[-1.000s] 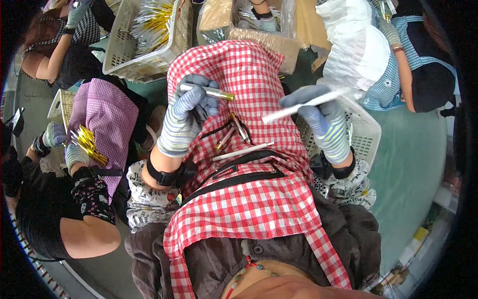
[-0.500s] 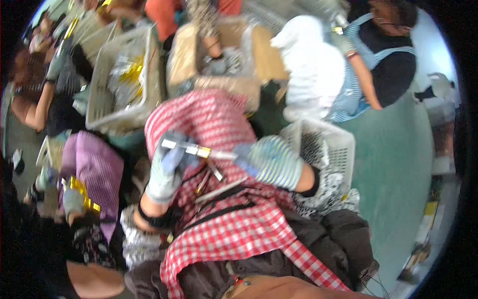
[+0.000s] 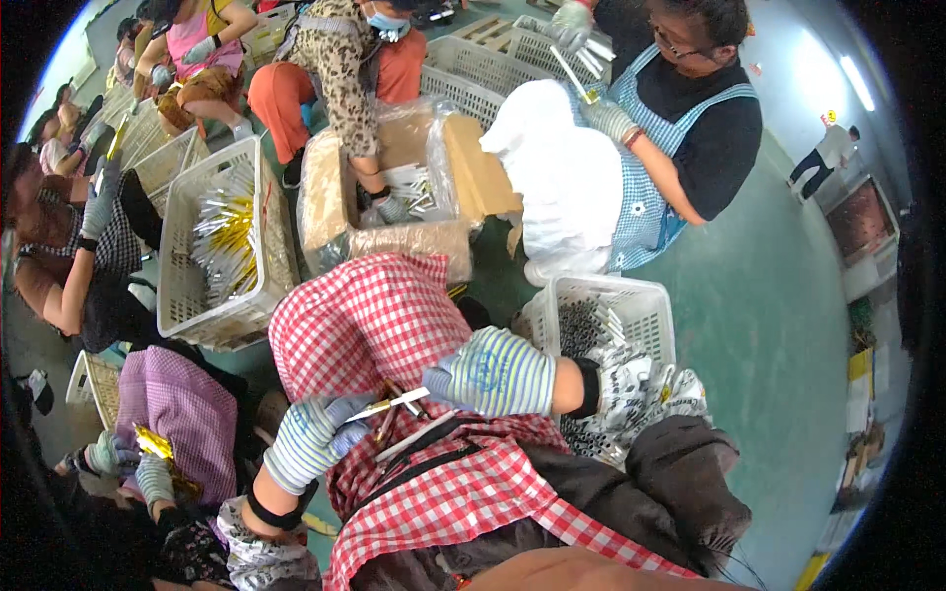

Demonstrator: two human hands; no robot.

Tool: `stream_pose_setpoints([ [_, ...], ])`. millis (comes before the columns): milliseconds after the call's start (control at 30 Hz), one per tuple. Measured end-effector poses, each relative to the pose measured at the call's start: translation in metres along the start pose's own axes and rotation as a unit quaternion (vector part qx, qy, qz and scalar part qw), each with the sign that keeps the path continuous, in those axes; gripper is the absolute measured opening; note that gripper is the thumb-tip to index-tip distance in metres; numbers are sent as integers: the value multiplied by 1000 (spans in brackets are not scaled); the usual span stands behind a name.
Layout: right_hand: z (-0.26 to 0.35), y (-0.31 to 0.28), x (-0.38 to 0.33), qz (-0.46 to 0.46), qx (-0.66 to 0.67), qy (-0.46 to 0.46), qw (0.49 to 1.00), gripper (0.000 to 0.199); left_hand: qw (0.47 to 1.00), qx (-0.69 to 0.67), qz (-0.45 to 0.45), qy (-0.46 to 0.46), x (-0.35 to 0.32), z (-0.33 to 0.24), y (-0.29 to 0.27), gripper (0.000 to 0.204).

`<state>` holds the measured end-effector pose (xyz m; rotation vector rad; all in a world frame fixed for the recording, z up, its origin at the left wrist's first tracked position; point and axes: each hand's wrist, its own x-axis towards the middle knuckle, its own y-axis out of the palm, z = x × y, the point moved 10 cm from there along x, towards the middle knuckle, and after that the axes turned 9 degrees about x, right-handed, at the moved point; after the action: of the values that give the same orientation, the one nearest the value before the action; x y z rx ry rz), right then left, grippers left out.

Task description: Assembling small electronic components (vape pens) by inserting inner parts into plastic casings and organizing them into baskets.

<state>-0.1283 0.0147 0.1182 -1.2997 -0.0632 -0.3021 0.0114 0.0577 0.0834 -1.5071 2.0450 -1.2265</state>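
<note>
Right hand has shifted, seemingly touching left hand's stick.

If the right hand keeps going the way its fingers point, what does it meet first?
The right hand points leftward, toward the thin stick held by the left hand. It would likely meet that stick's tip first; depth is unclear.

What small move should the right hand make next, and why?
Probably bring the right hand a little left to the white end of the rod. The left hand holds that rod over the checked apron, its free end pointing at the right hand, which looks empty and close beside it.
</note>
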Motion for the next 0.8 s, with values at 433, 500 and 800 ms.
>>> stream_pose_setpoints([
  [433,-28,58,-29,81,182,128,972,25,983,165,7,83,6,-10,40,33],
  [500,-11,50,-33,78,19,23,997,19,997,51,41,51,4,-2,56,30],
  [800,-42,91,-52,125,405,178,888,34,948,291,-19,125,13,-36,73,32],
])
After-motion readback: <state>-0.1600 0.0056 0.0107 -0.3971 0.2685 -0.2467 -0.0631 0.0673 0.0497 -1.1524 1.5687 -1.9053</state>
